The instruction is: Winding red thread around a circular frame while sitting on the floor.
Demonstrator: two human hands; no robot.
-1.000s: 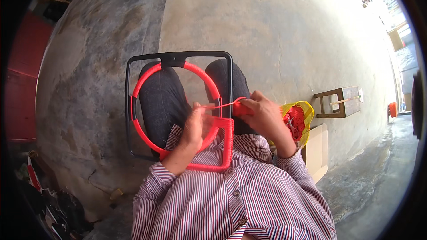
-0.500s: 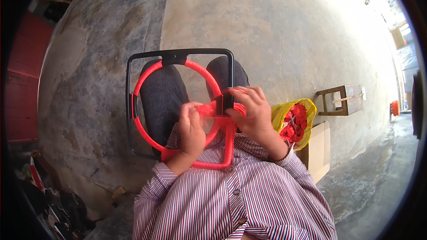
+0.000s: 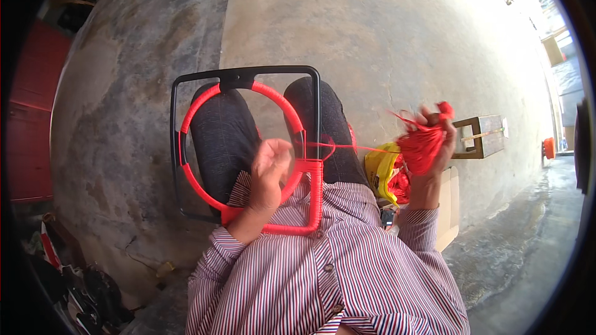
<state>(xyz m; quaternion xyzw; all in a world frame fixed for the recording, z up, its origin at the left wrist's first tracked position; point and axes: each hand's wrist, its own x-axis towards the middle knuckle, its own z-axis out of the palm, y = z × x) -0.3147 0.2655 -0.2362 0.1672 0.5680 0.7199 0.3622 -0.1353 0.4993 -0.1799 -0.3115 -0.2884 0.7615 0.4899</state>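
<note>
On the person's lap, a black square frame (image 3: 245, 74) is lying across both dark-trousered knees, with a ring (image 3: 205, 102) wrapped in red cord sitting inside it. The frame's near right corner and lower bar are already carrying the same red wrapping (image 3: 315, 192). The left hand (image 3: 270, 170) is resting on the ring near that wrapped corner, fingers curled against it, though whether it is pinching the cord cannot be told. A thin red strand (image 3: 366, 147) is running taut from the corner out to the right hand (image 3: 434, 142), which is raised well to the side and is closing around a bundle of red cord (image 3: 421, 146), with loose ends sticking out above the fingers.

Just beside the right knee, between the frame and the raised hand, a yellow bag (image 3: 377, 170) is sitting on the floor with more red cord inside; the right forearm is partly covering it. Beyond the hand, a small wooden frame (image 3: 481, 136) is lying on the floor, and a flat cardboard piece (image 3: 446, 211) is standing near the right elbow. A small orange object (image 3: 549, 147) is showing farther right.

The bare concrete floor (image 3: 347, 31) is spreading out grey and stained, brighter toward the upper right. A red surface (image 3: 31, 124) is lining the left edge, with dark clutter (image 3: 81, 285) lying at the lower left.
</note>
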